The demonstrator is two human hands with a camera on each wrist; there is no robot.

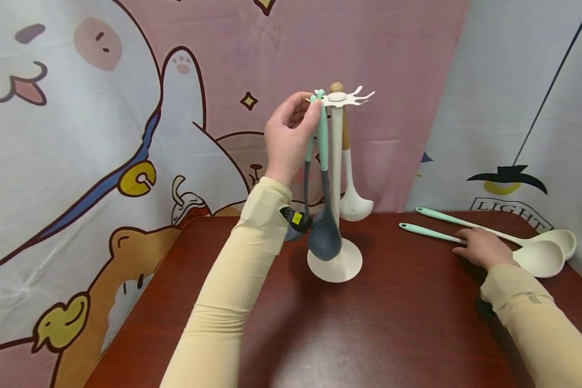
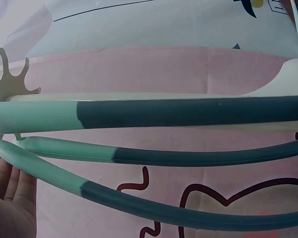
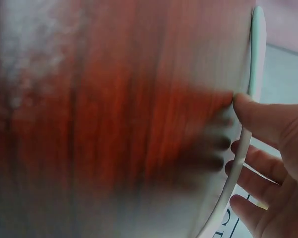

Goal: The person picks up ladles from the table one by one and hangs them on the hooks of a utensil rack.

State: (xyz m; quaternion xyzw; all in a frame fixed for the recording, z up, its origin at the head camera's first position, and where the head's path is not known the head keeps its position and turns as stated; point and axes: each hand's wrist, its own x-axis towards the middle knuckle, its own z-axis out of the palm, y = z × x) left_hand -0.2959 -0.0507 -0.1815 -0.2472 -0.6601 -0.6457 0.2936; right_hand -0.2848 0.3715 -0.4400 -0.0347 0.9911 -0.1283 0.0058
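My left hand is raised at the top of a cream utensil stand, its thumb and fingers pinching the handle end of a mint-and-grey kitchen utensil. A grey ladle with a mint handle hangs beside it, and the left wrist view shows another such handle close by. The utensil heads are partly hidden behind my wrist. Over at the right, my right hand grips the handle of the nearer cream ladle, thumb on one side and fingers on the other in the right wrist view.
A second cream ladle with a mint handle lies just behind the gripped one. On the stand's far right side hangs a white ladle with a wooden handle. The brown table meets a printed cloth at the back.
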